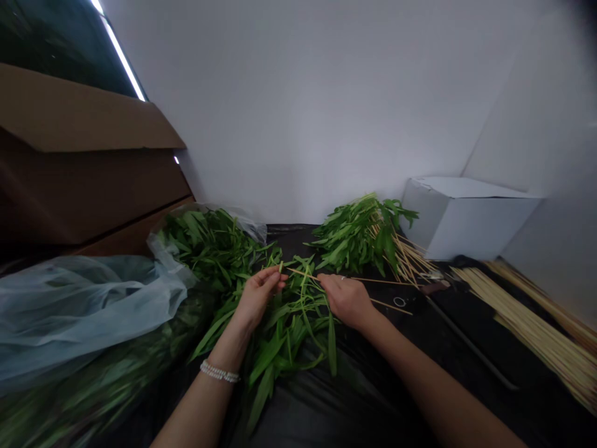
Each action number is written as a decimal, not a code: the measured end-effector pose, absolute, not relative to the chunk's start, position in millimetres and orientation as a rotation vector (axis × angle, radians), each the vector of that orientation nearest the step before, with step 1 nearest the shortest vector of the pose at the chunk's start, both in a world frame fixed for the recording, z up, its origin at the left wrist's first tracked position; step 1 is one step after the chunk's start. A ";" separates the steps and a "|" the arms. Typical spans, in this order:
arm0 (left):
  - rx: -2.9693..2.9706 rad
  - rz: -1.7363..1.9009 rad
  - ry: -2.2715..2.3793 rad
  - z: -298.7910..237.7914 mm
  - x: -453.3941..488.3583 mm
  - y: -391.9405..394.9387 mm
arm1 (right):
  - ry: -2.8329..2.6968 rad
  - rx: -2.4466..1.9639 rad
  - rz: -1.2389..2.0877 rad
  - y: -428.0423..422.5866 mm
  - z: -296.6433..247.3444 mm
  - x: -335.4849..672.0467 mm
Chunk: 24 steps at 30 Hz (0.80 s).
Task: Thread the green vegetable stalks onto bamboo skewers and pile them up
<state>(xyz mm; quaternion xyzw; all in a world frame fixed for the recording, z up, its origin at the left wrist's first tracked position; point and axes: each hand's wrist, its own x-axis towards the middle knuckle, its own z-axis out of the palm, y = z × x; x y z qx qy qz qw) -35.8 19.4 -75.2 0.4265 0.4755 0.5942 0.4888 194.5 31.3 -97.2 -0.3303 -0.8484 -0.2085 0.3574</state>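
Observation:
My left hand (pixel 257 295) pinches a short pale-green stem piece (pixel 280 267) between thumb and fingertips. Pointing at it from the right is a thin wooden skewer (pixel 301 273), which my right hand (pixel 347 302) grips, its long end running out behind the hand. A small gap seems to separate the skewer's tip from the stem. Loose long-leaved greens (pixel 275 348), resembling water spinach, lie under and between both hands. Another skewer (pixel 392 306) rests on the dark covering just right of my right hand.
A heap of greens on skewers (pixel 359 230) lies at the back, beside a white box (pixel 485 218). More greens (pixel 205 242) fill a clear plastic bag (pixel 93 311) at left. Bundled sticks (pixel 527 330) lie far right. A cardboard box (pixel 88 186) stands at back left.

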 end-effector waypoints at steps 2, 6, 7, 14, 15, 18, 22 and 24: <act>0.927 1.432 1.069 -70.6 -33.3 16.5 | -2.216 -0.868 -0.541 30.4 -97.1 193.9; 0.829 1.399 1.009 -63.8 -27.9 10.8 | -2.252 -0.894 -0.584 27.4 -96.4 191.9; 0.821 1.395 1.006 -63.4 -27.1 10.2 | -2.261 -0.898 -0.590 26.7 -96.1 191.3; 0.786 1.379 0.970 -65.8 -26.2 10.3 | -2.287 -0.919 -0.563 25.1 -96.9 189.7; 0.778 1.385 0.970 -65.7 -26.2 10.4 | -2.287 -0.923 -0.558 25.2 -97.3 189.8; 0.769 1.394 0.980 -65.0 -26.4 10.9 | -2.291 -0.938 -0.551 25.4 -98.0 189.9; 0.777 1.394 0.992 -65.3 -26.7 11.6 | -2.299 -0.957 -0.557 25.5 -97.9 189.7; 0.781 1.406 0.992 -65.8 -26.8 11.9 | -2.302 -0.964 -0.565 25.4 -97.4 189.7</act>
